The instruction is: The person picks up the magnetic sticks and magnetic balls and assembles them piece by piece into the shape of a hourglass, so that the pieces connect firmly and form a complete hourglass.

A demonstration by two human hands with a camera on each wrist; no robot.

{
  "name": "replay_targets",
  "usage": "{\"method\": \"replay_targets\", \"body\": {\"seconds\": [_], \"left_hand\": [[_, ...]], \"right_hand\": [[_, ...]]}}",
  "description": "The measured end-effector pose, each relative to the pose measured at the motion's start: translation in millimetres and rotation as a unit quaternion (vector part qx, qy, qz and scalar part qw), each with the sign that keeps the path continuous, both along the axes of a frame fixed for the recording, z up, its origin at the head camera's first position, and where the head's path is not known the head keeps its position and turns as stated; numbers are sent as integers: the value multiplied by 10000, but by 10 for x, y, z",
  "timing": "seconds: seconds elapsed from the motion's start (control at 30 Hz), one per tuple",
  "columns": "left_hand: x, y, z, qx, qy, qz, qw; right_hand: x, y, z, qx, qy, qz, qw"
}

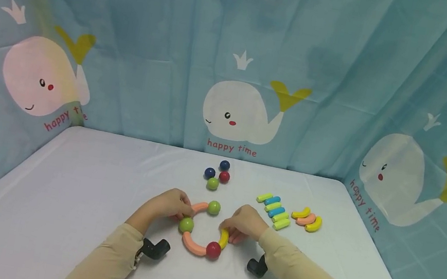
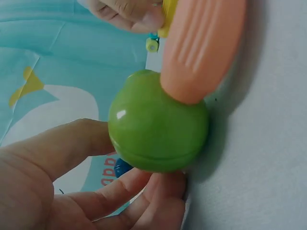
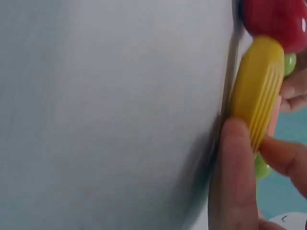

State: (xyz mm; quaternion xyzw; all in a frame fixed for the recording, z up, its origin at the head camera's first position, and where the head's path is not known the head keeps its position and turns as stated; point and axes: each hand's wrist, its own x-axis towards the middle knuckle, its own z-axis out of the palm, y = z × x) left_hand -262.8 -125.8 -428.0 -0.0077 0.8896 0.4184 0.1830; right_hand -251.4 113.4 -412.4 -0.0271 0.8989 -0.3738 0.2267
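Whale-printed blue curtains (image 1: 246, 54) hang round a white table (image 1: 77, 194), where a curved chain of toy pieces lies near the front middle. On its left side, the left hand (image 1: 165, 205) pinches a green ball (image 1: 186, 225) between thumb and fingers; an orange curved piece (image 1: 193, 244) meets that ball and runs to a red ball (image 1: 213, 250). On the chain's right side, the right hand (image 1: 244, 222) grips a yellow curved piece (image 1: 224, 238) that touches the red ball. A second orange piece (image 1: 198, 206) leads to another green ball (image 1: 214, 207). Farther back sit four loose balls (image 1: 216, 175), and to the right lie short straight pieces (image 1: 274, 210) just beside three curved ones (image 1: 307, 219).
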Motion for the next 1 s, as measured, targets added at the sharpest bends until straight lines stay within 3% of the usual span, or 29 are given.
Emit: {"method": "replay_targets", "body": {"seconds": [0.1,0.3,0.63,1.0], "left_hand": [[-1,35,-14,103,40,-59,9999],[-9,81,-41,332,231,-124,9991],[38,91,-37,366,147,-198,9990],[31,114,-42,325,197,-241,9990]], "right_hand": [[28,36,-5,112,54,-114,9999],[84,-4,3,-56,-144,166,9997],[-105,1,-27,-87,95,-113,9999],[-170,-67,-26,183,336,-259,9989]]}}
